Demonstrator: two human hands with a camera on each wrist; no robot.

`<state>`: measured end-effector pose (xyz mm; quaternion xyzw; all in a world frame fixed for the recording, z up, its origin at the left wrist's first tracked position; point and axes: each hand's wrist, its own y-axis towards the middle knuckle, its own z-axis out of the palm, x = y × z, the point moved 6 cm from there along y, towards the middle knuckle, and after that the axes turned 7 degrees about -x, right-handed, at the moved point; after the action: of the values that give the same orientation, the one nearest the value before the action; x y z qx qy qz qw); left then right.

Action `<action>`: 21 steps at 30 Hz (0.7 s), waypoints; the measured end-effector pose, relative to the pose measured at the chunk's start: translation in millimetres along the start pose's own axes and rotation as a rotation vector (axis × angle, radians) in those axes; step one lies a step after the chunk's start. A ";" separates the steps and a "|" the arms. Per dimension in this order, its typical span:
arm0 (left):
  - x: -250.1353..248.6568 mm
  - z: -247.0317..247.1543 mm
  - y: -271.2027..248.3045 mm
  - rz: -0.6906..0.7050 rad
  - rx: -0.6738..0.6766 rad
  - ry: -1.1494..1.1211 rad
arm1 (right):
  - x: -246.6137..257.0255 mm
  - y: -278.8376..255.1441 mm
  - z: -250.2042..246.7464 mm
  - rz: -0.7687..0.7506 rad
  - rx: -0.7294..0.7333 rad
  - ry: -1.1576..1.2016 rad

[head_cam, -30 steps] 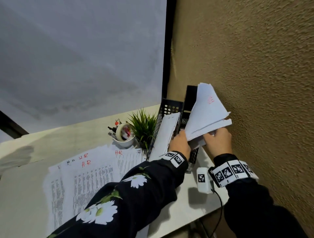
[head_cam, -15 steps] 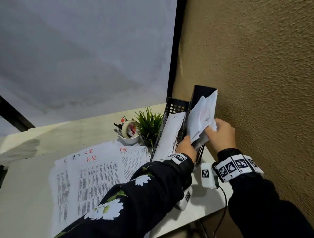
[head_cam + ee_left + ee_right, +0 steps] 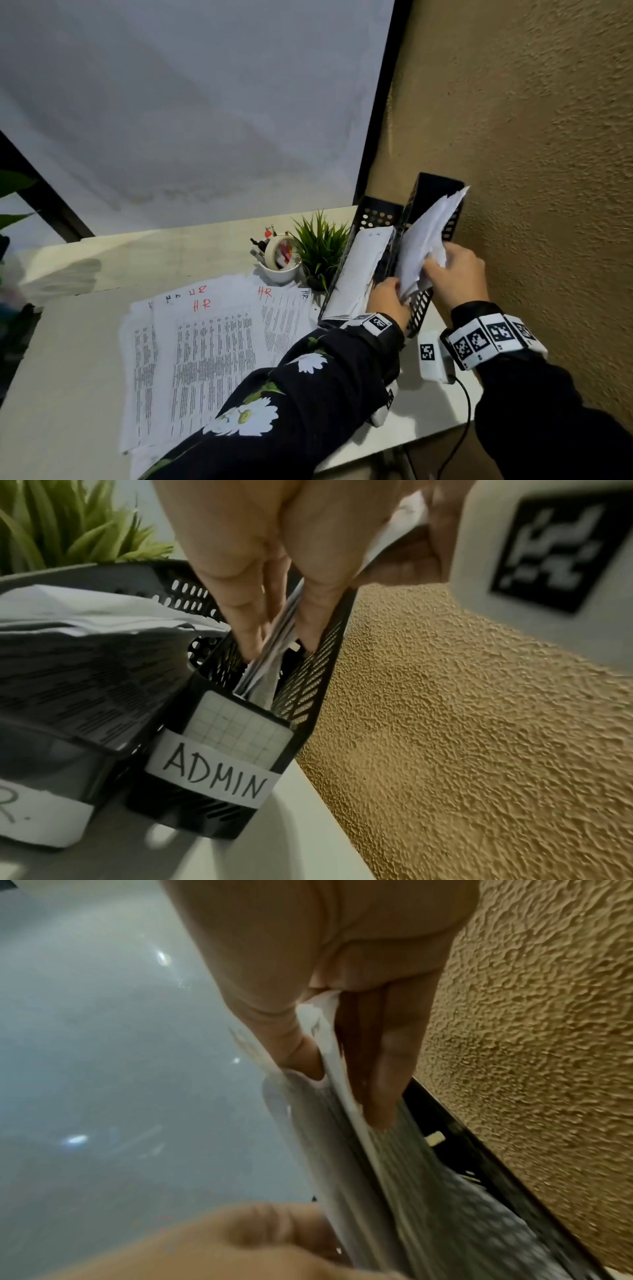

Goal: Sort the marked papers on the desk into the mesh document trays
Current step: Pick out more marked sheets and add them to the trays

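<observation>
Both grips pinching paper sheaf (image 3: 423, 240) | left hand (image 3: 388, 301), right hand (image 3: 459, 274) | sheaf half inside ADMIN tray (image 3: 219, 772) below grips

A small green potted plant (image 3: 320, 245) stands just left of the left hand, with a white cup (image 3: 279, 270) of pens and a tape roll beside it further left. A textured tan wall (image 3: 534, 137) rises close on the right hand's right, and a white tagged device (image 3: 432, 356) with a black cable lies below both wrists
</observation>
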<state>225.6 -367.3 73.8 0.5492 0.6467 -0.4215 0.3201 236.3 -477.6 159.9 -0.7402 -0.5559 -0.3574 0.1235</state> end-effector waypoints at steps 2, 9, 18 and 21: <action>1.3 -4.9 -3.1 0.022 0.010 0.035 | -0.9 -3.9 5.3 0.029 0.029 -0.020; 75.6 -109.8 -27.1 -0.065 -0.210 -0.110 | 41.7 -12.8 -24.4 -0.017 -0.262 0.055; 297.1 -259.2 -98.7 -0.832 -0.398 0.486 | 83.1 -111.9 127.2 -0.244 0.318 0.199; 315.7 -269.5 -106.4 -0.844 -0.451 0.436 | 48.4 -162.7 200.0 0.002 0.626 0.180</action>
<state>73.9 9.1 -63.9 0.2335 0.9379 -0.2401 0.0905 172.5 -268.8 14.5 -0.6324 -0.6250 -0.2330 0.3939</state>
